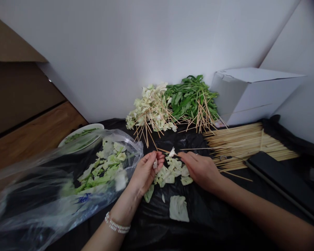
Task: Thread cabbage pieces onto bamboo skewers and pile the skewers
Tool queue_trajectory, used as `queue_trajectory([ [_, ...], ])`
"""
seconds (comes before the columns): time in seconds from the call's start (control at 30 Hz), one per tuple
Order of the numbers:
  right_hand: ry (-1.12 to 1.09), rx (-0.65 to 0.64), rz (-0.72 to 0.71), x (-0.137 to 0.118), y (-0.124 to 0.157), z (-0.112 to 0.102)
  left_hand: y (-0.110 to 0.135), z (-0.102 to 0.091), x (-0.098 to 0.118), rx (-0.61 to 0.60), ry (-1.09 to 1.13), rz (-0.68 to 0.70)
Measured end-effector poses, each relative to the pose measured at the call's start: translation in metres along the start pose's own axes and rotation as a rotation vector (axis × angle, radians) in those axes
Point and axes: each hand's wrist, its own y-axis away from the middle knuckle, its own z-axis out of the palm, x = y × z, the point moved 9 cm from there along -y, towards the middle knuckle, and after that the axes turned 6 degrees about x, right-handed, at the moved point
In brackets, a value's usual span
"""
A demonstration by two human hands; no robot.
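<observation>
My left hand (146, 170) pinches a small pale cabbage piece (155, 164) between thumb and fingers. My right hand (200, 169) grips a thin wooden skewer (162, 150) that carries a cabbage bit (172, 152) near its tip. Between the two hands lies a little heap of loose cabbage pieces (170, 172) on the black plastic sheet (198, 223). One larger leaf piece (178, 208) lies nearer to me. A pearl bracelet circles my left wrist.
A clear plastic bag (42, 188) of cut cabbage lies at left, by a white plate (80, 134) with greens. Skewered cabbage (150, 109) and skewered green leaves (192, 99) pile at the back. Bare skewers (245, 143) lie right, beside a white box (251, 92).
</observation>
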Motion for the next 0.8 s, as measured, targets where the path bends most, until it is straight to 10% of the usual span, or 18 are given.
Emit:
queue_trajectory([
  [0.27, 0.008, -0.028, 0.008, 0.001, 0.000, 0.001, 0.001, 0.006, 0.009, -0.130, 0.154, -0.087],
  [0.8, -0.030, 0.021, -0.015, -0.004, -0.002, -0.008, 0.006, 0.000, 0.025, -0.031, -0.038, 0.200],
])
